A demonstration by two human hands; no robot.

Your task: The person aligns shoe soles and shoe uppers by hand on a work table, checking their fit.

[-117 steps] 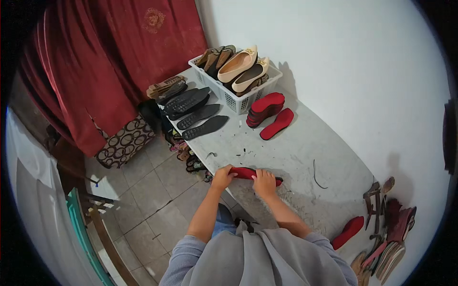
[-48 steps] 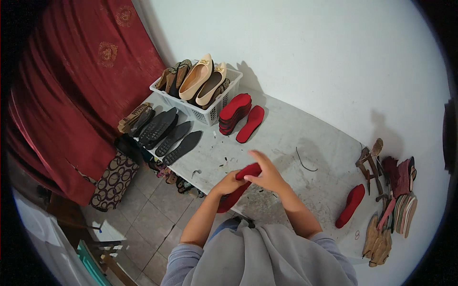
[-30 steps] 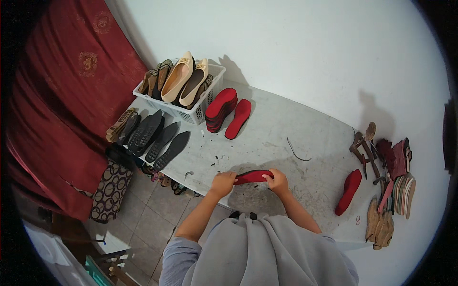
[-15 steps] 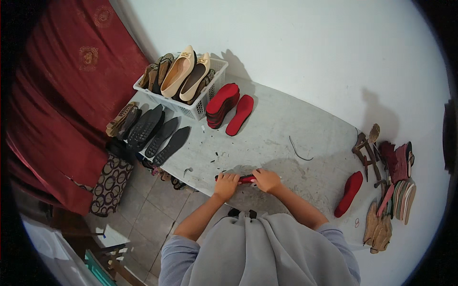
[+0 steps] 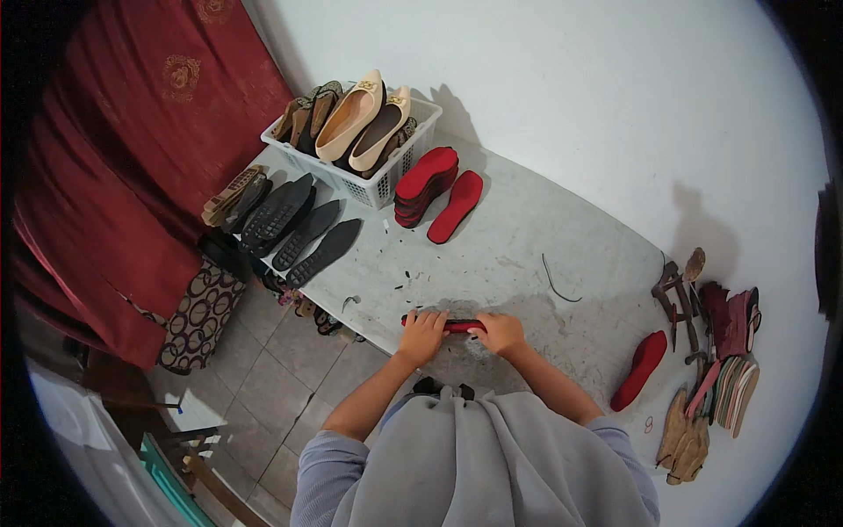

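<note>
With both hands I grip a red insole with a dark edge, seen almost edge-on just above the near side of the table. My left hand wraps its left end, and my right hand is closed on its right end. The fingers cover much of it. Farther back lies a stack of red insoles, with a single red insole beside it. Another red insole rests alone off to the right of my hands.
Black shoe soles line the table's left edge. Behind them stands a white basket of shoes, including a cream pair. A metal stand, striped pieces and tan pieces sit at the right. A thin dark strip lies mid-table.
The view has shifted slightly. Both hands still grip the insole's ends; it now sits more level, with its dark edge showing along the far side.
</note>
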